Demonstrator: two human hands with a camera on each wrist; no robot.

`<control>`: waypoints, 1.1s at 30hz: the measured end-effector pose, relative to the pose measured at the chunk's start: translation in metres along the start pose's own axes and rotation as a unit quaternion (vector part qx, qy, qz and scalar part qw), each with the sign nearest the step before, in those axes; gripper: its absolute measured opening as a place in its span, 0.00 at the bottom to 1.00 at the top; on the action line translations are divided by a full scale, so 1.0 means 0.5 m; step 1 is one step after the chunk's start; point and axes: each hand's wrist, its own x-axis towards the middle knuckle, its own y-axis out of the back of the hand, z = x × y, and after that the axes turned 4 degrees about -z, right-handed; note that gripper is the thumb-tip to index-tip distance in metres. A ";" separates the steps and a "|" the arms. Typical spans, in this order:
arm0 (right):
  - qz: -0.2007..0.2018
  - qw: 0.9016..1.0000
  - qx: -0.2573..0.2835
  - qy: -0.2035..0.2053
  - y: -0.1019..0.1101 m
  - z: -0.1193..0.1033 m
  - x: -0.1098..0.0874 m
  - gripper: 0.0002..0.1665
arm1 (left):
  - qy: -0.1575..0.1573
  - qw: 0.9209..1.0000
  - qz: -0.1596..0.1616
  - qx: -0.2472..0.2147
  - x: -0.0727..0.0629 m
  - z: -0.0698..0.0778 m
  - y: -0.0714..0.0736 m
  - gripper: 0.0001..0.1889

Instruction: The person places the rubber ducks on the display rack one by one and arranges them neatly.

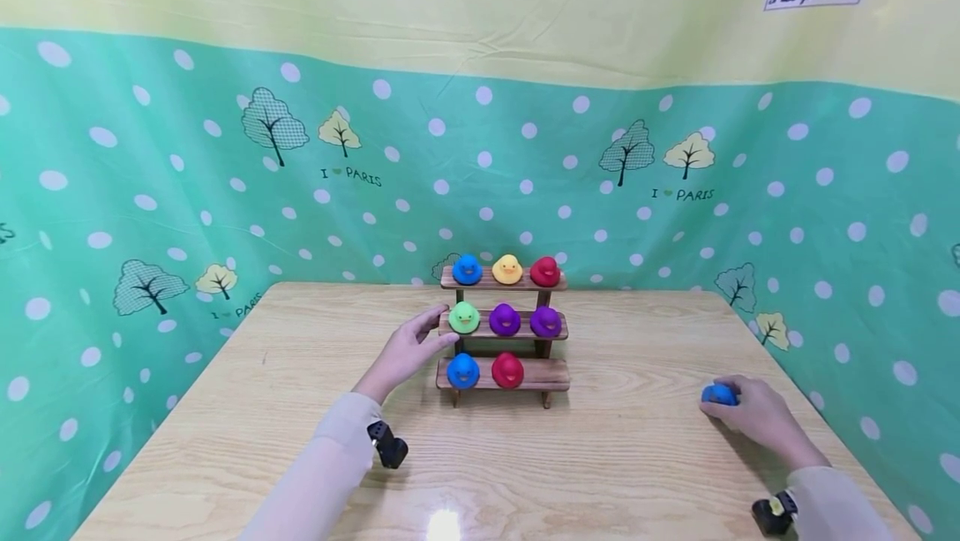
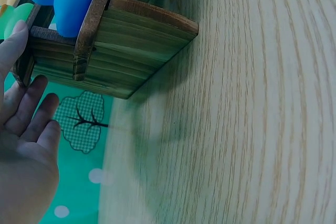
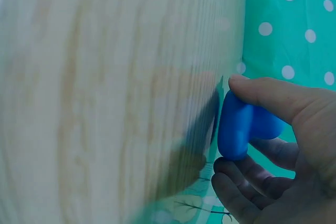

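A small three-tier wooden stand (image 1: 555, 373) carries several toy ducks. My left hand (image 1: 411, 351) is at the left end of its middle tier, thumb at the front edge and index finger at the back edge, beside the green duck (image 1: 464, 318). In the left wrist view, the left hand's (image 2: 26, 150) other fingers extend loosely below that tier. Far to the right, my right hand (image 1: 761, 414) pinches a blue duck (image 1: 718, 395) close over the table. The right wrist view shows the blue duck (image 3: 236, 127) between the thumb and fingers, its flat base toward the tabletop.
Blue, yellow (image 1: 507, 270) and red ducks sit on the top tier. Two purple ducks (image 1: 505, 320) share the middle tier with the green one. On the bottom tier are a blue duck (image 1: 462, 371) and a red duck (image 1: 507, 370). A patterned green curtain (image 1: 525, 166) hangs around the wooden table (image 1: 600, 466).
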 end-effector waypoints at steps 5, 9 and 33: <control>0.011 1.000 -0.001 0.011 -0.003 -0.005 0.001 0.44 | 0.002 1.000 0.000 0.001 0.000 0.000 -0.001 0.38; 0.015 1.000 0.001 0.021 -0.004 -0.016 0.002 0.45 | 0.000 1.000 0.002 0.001 0.002 -0.004 -0.002 0.37; 0.057 0.993 0.029 0.102 -0.028 -0.139 0.000 0.38 | 0.001 1.000 0.005 -0.011 -0.004 0.008 -0.004 0.35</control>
